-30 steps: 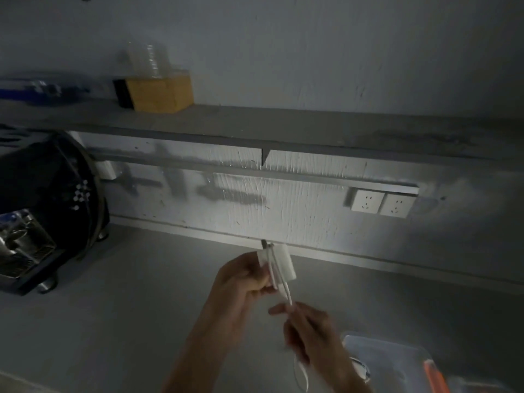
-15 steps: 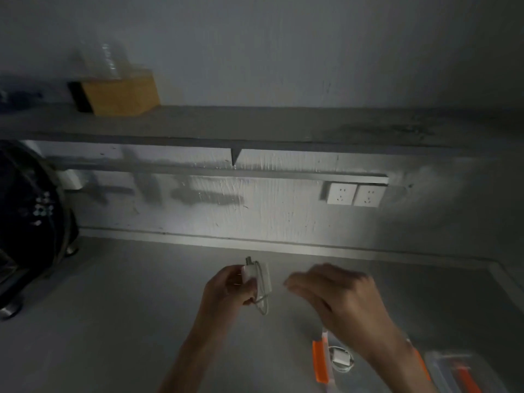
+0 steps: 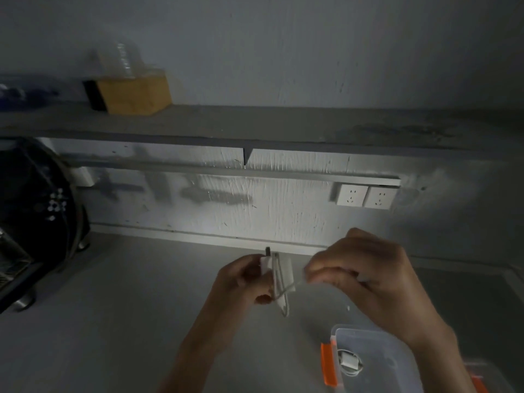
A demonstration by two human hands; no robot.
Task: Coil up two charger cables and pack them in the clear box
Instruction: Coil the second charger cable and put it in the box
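My left hand (image 3: 243, 282) grips a white charger block (image 3: 285, 272) with metal prongs pointing up. A white cable (image 3: 280, 293) is looped over the block and hangs in a short loop below it. My right hand (image 3: 365, 279) pinches the free end of that cable just right of the block, pulling it taut. The clear box (image 3: 377, 361) with orange latches sits on the counter at the lower right, partly behind my right forearm. Inside it lies another white coiled charger (image 3: 350, 363).
A black appliance (image 3: 34, 222) stands at the left edge of the grey counter (image 3: 127, 321). Two white wall sockets (image 3: 365, 195) sit on the back wall. A shelf above carries a yellow box (image 3: 133, 92) and a clear bottle.
My right hand has moved in and taken the cable's end beside the block. The cable now makes more turns around the charger. The view has swung, so the box sits further right.
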